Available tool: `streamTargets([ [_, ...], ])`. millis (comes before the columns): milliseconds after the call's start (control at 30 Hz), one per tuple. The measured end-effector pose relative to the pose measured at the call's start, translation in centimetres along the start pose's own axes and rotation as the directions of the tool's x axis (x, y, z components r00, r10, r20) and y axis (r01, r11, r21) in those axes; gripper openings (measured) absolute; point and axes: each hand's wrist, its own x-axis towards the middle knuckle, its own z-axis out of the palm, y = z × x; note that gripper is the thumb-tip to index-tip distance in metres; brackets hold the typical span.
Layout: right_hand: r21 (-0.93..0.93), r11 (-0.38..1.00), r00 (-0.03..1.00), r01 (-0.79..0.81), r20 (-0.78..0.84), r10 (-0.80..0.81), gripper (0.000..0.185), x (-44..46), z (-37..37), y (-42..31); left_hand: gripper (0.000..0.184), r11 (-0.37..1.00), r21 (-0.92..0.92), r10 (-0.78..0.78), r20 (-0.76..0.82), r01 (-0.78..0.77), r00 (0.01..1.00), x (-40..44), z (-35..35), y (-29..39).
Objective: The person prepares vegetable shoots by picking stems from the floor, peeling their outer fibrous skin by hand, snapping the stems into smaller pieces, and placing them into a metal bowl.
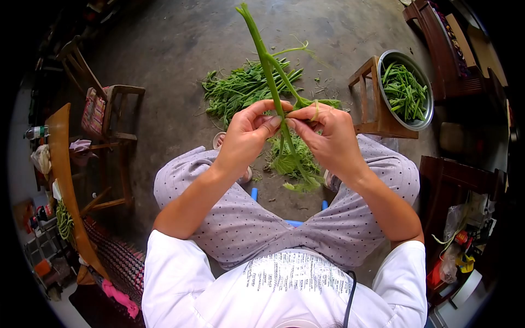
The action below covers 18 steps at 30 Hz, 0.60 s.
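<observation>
Long, light green, leafy vine stalk (273,82) was held in the air between the knees (178,175), its top leaning left. The bare left hand (244,131) pinched it with thumb and forefinger, probably to keep it steady. On the bare right hand (333,131), thumb and forefinger were closed together at the stalk's side; what exactly they gripped, I cannot tell. The loose heap of dark green leafy stalks (240,87) lay ahead on the grey floor (164,71), perhaps for easy reach. The round, silvery metal bowl (431,104) of green stem pieces (404,90) seemed to rest on the brown wooden stool (373,127), which likely kept it raised and clean.
</observation>
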Motion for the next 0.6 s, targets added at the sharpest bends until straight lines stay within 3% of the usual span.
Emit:
streamTargets([
  [600,-0.073,0.994,0.995,0.080,-0.054,-0.084,0.010,-0.18,0.74,-0.60,0.026,0.998,0.050,0.041,0.015,-0.042,0.999,-0.12,0.34,-0.02],
])
